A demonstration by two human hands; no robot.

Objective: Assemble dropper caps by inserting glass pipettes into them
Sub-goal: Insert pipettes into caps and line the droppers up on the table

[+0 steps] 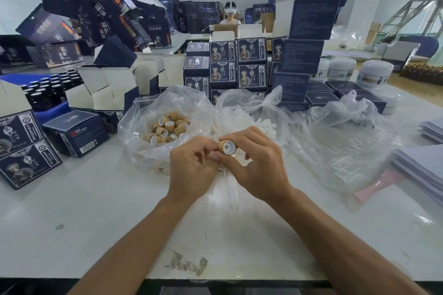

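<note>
The right hand (257,163) pinched a small tan wood-look dropper cap with a white liner (227,147) above the white worktop (96,211), its open end upward. The left hand (191,165) curled beside it (its contents hidden). A misaligned clear glass pipette (232,189) could probably chip.

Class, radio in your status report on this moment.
Right hand grips cap. Left hand pinches at it. Pipette unclear. Nothing in the way.

At frame centre, both hands meet over the table (96,211). Just behind them sits a bag of caps (165,127); stacked boxes (239,64) stand farther back, jars (342,68) at upper right.
</note>
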